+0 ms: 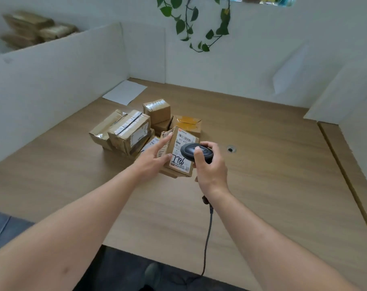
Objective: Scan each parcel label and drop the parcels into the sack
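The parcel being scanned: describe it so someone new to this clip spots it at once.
On the wooden desk, find the cluster of brown boxes near the middle. The parcel is the nearest one, tilted up by the left hand. Only it shows a white label with handwritten "1786", under the black scanner.

Held parcel (179, 151): brown cardboard, white label (183, 152) with black barcode and black handwritten digits. Barcode scanner (196, 151): dark grey, grey cable (207, 238). Desk (262, 164): light wood grain. Partition walls (63, 80): white. Hanging plant (199, 22): green leaves. Paper sheet (125, 92): white.
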A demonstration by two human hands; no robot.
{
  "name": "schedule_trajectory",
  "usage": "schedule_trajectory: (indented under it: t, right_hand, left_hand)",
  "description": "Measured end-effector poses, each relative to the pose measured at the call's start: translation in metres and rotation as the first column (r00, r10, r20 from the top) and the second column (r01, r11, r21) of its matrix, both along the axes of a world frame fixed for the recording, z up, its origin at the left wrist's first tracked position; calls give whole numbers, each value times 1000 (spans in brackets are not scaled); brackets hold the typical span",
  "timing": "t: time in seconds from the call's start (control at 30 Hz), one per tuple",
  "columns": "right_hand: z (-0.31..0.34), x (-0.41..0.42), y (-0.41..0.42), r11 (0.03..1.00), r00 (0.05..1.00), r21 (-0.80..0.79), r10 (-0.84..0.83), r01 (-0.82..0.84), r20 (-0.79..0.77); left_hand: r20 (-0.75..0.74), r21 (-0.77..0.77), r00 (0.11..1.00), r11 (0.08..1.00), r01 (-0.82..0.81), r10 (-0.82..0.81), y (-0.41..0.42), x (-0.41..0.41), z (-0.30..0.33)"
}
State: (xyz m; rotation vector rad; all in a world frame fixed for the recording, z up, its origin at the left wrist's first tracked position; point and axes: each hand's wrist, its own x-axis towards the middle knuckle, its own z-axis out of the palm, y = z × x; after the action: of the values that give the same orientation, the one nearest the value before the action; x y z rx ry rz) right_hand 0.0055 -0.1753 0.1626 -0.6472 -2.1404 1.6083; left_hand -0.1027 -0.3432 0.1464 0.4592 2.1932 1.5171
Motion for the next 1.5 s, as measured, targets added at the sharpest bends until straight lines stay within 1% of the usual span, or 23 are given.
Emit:
schedule_trajectory:
  t: [0.2, 0.3, 0.4, 0.47, 0.63, 0.7, 0.9, 1.03, 1.13, 1.3, 1.37, 1.5]
  right_hand:
    - [-13, 47, -31, 971, 971, 13, 240, -240, 3]
    - [-20, 67, -55, 939, 938, 11, 345, -345, 27]
    - [-25, 82, -85, 906, 905, -5, 422, -422, 43]
    - [-28, 91, -109, 883, 882, -25, 470, -469, 40]
    - [-36, 110, -179, 808, 807, -52, 589, -587, 35]
    - [-38, 118, -212, 783, 782, -54, 622, -620, 35]
    - [-50, 143, -324, 726, 723, -97, 688, -681, 68]
    - [-60, 161, -395, 722, 716, -117, 692, -682, 97]
    - [-73, 172, -437, 732, 719, -137, 681, -667, 140]
    - [-100, 181, -477, 743, 707, -136, 666, -655, 237]
    - [-111, 180, -483, 749, 703, -144, 659, -647, 268]
    - [-134, 175, -487, 775, 703, -135, 620, -617, 348]
  left_hand:
    - [-29, -34, 974, 973, -227, 226, -41, 80, -4]
    - [-13, -44, 951, 950, -310, 310, -69, 118, -6]
    - [37, -16, 928, 929, -369, 370, -103, 154, -11]
    - [36, -53, 913, 913, -405, 407, -129, 176, -14]
    - [-12, -195, 830, 813, -548, 557, -205, 223, -23]
    - [-22, -175, 798, 784, -596, 602, -237, 239, -26]
    - [-27, -151, 724, 713, -684, 689, -351, 277, -43]
    - [35, -139, 687, 684, -716, 726, -428, 296, -63]
    - [87, -151, 685, 689, -709, 723, -477, 309, -82]
    - [101, -305, 701, 692, -654, 706, -527, 318, -120]
    - [112, -353, 700, 687, -635, 705, -534, 318, -131]
    - [113, -415, 644, 625, -661, 756, -535, 323, -155]
